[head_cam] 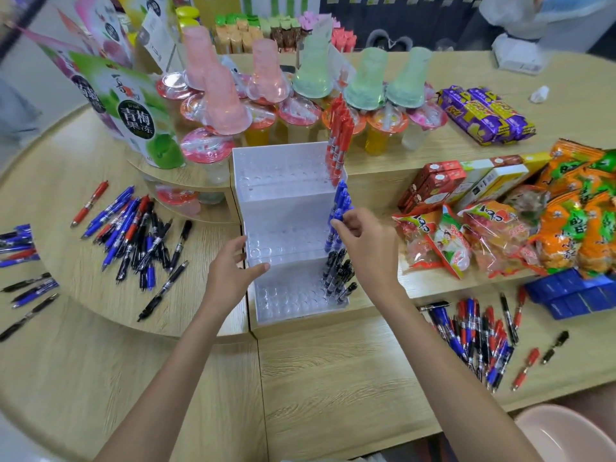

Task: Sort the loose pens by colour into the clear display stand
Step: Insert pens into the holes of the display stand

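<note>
Closely, snack packets [493, 235] flank the clear display stand [283, 201]. Right hand [366, 248] pinches an upright blue pen [336, 219]; left hand [230, 268] grips its edge.

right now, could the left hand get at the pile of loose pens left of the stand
Probably yes. The left hand grips only the left edge of the display stand, and the pen pile lies on open tabletop to its left, nothing between. The right hand pinches a blue pen.
</note>
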